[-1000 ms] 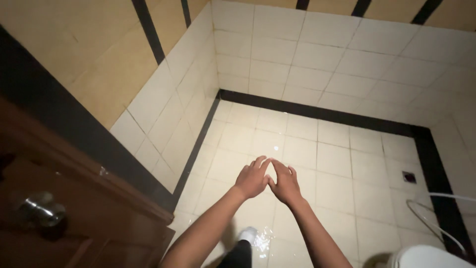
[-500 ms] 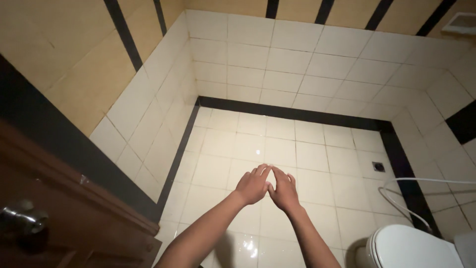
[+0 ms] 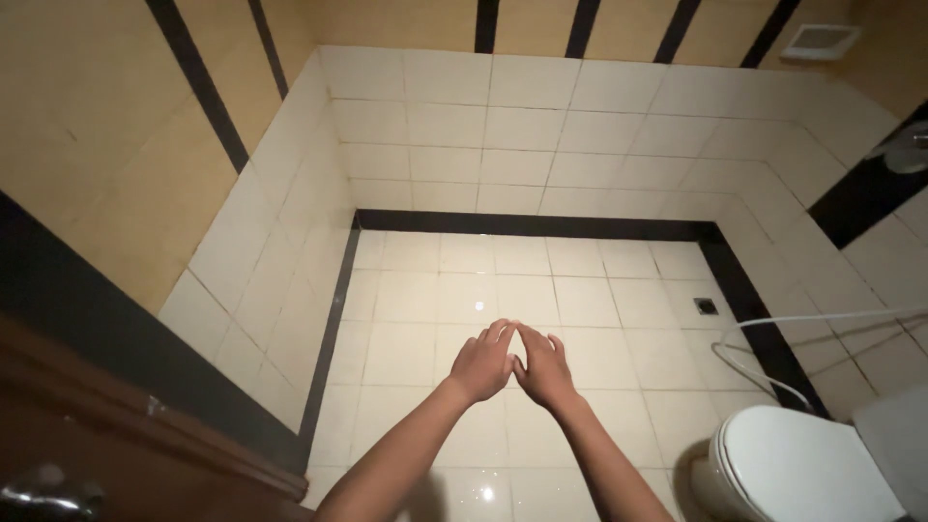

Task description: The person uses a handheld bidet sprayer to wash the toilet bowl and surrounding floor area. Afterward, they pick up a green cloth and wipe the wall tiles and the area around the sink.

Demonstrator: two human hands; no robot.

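Observation:
My left hand (image 3: 481, 364) and my right hand (image 3: 544, 368) are stretched out in front of me over a white tiled bathroom floor (image 3: 503, 290). The fingertips of the two hands touch each other, fingers extended and slightly spread. Neither hand holds anything. Both bare forearms reach up from the bottom of the view.
A white toilet with its lid down (image 3: 802, 469) stands at the lower right, with a thin white hose (image 3: 773, 333) curving beside it. A small floor drain (image 3: 707, 306) sits near the black border. A brown wooden door (image 3: 116, 445) with a metal handle (image 3: 43, 493) is at lower left.
The view has swung right and slightly up, showing more of the toilet and back wall. My hands stay together in front of me, fingertips touching.

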